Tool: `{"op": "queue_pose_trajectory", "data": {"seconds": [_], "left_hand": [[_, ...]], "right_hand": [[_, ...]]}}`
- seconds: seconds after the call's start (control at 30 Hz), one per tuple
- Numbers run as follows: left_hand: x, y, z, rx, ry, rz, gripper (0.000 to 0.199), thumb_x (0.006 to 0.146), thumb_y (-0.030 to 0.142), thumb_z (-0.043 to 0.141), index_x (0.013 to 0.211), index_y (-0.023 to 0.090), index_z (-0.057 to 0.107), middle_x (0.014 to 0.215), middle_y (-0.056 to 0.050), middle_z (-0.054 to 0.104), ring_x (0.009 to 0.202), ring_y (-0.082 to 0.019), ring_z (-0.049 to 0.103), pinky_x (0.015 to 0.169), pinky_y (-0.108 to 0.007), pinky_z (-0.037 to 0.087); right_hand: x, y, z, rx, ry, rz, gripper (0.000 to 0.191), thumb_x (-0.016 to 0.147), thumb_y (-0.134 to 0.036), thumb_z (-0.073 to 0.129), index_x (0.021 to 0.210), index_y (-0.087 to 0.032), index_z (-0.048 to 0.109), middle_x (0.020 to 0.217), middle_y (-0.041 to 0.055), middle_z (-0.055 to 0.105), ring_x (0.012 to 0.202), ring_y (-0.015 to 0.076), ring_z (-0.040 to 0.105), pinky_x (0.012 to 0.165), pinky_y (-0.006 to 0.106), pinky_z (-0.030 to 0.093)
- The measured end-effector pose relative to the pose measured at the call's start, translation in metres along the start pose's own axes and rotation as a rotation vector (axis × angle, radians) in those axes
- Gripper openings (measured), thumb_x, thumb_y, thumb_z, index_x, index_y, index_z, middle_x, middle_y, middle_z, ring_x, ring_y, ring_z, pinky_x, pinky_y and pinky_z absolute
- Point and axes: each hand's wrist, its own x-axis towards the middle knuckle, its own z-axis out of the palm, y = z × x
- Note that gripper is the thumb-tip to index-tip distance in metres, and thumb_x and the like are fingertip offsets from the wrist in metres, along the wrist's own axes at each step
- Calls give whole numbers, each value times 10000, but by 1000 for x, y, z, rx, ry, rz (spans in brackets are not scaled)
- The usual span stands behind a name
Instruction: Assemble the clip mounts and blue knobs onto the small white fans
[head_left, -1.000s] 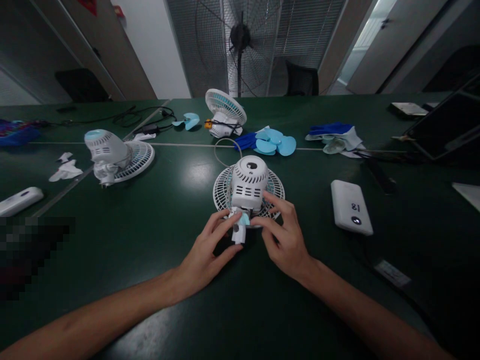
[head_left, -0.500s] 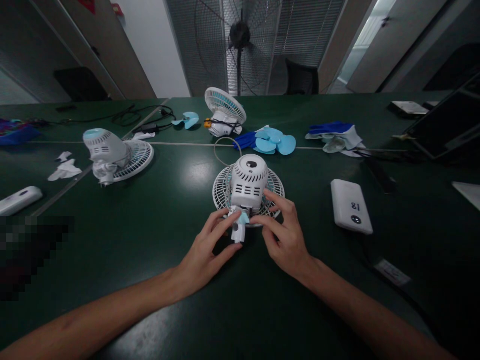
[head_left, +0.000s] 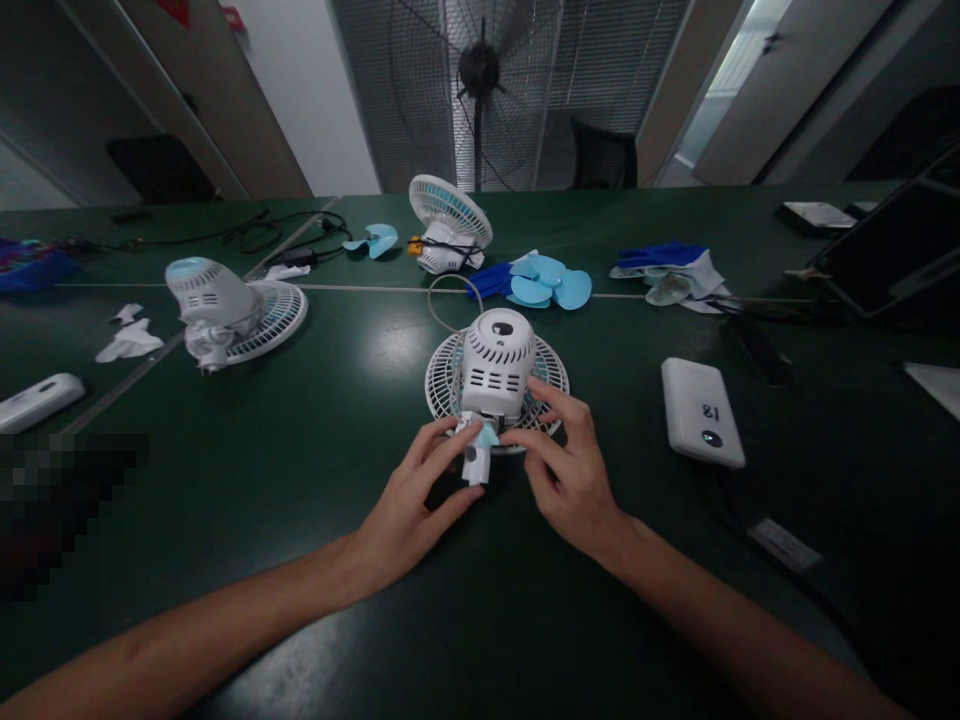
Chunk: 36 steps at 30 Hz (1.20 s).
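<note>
A small white fan (head_left: 499, 345) lies face down on the dark green table, its vented motor housing on top and its round grille against the tabletop. At its near end is a white clip (head_left: 475, 465) with a light-blue piece (head_left: 487, 434) beside it. My left hand (head_left: 409, 505) grips this clip from the left, fingers on top and thumb at the near end. My right hand (head_left: 574, 470) is curled at the right side; one fingertip touches the motor housing, and another digit presses at the light-blue piece.
To the left lies another white fan (head_left: 217, 305); a third fan (head_left: 450, 225) stands at the back. Light-blue fan blades (head_left: 551, 282) rest behind my fan. Gloves (head_left: 671, 270) and a white power bank (head_left: 701, 412) are on the right. Black cables (head_left: 259, 235) lie back left.
</note>
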Motion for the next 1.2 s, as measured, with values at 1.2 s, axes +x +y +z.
{"op": "queue_pose_trajectory", "data": {"seconds": [1.2], "left_hand": [[1,0,0,-13,8,5,652,1015,254,631,1585,424,364,1548,-85,381,1223,-247,591,1034,-447,583]], "right_hand": [[1,-1,-3,3,-45,-37,660,896,20,522,1438,-352,575,1636,20,347,1415,318,456,1091,597,532]]}}
